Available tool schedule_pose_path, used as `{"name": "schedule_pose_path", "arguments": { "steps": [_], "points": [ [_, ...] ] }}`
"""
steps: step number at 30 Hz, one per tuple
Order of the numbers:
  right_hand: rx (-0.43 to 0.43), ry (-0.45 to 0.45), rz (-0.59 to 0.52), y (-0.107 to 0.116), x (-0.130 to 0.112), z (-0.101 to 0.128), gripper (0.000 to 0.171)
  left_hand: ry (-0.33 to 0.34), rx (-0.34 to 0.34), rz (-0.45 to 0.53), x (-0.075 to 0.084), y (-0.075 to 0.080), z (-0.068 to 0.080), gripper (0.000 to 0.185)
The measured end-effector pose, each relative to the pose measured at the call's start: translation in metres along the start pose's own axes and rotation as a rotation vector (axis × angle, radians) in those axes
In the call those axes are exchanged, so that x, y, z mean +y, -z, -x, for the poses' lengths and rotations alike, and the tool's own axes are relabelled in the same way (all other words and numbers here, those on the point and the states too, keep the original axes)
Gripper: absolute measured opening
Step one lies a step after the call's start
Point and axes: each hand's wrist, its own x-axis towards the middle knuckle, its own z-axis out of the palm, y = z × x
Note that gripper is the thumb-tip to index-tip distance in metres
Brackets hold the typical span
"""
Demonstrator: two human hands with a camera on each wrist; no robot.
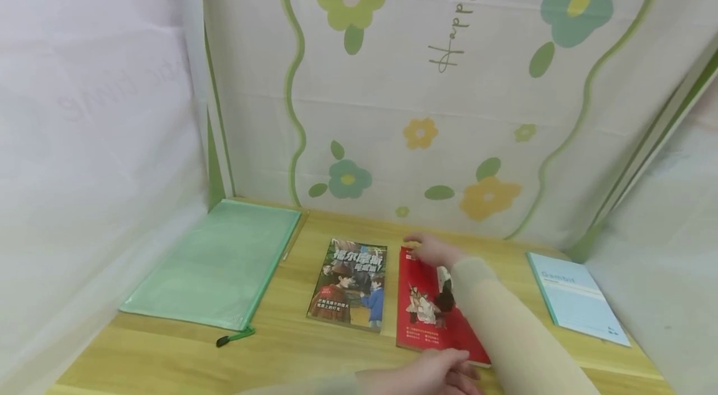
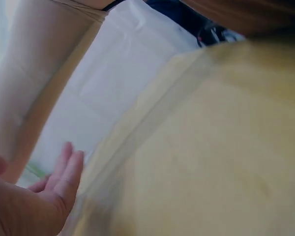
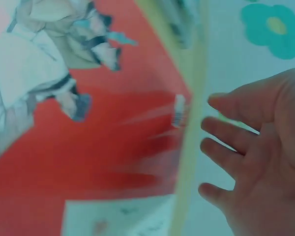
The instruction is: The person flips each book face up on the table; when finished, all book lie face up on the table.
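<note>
A red book [image 1: 412,339] with pictured figures on its cover lies on the wooden table. My right hand [image 1: 434,250] is over its far end, and the right forearm crosses the cover's right side. In the right wrist view the fingers of that hand [image 3: 255,142] are spread and loosely bent, beside the red cover, with nothing between them. At the book's near edge is my left hand [image 1: 423,373], palm side partly hidden. The left wrist view shows this hand [image 2: 37,201] with its fingers extended and holding nothing.
Left of the red book lies a comic-style book [image 1: 350,286]. A green zip pouch [image 1: 213,264] with a dark pull tab is farther left, and a light blue booklet [image 1: 580,298] is at the right. A flowered cloth [image 1: 381,83] hangs behind the table.
</note>
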Motion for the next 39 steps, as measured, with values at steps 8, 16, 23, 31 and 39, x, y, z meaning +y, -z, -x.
{"name": "schedule_pose_path", "arguments": {
  "steps": [8, 16, 23, 31, 39],
  "points": [
    [0.109, 0.073, 0.043, 0.038, -0.011, 0.052, 0.059, -0.378, 0.089, -0.599, 0.043, 0.058, 0.055, 0.032],
    [-0.002, -0.045, 0.22, 0.016, -0.022, 0.111, 0.087, -0.394, 0.267, -1.103, 0.066, 0.112, 0.085, 0.058],
    [-0.148, -0.144, 0.234, -0.019, -0.018, 0.141, 0.098, -0.247, 0.425, -1.525, 0.06, 0.145, 0.09, 0.075],
    [-0.164, -0.156, 0.228, -0.034, -0.007, 0.148, 0.102, -0.234, 0.452, -1.627, 0.062, 0.161, 0.09, 0.067],
    [-0.139, -0.112, 0.21, -0.036, -0.002, 0.143, 0.099, -0.175, 0.466, -1.597, 0.069, 0.167, 0.085, 0.065]
  ]
}}
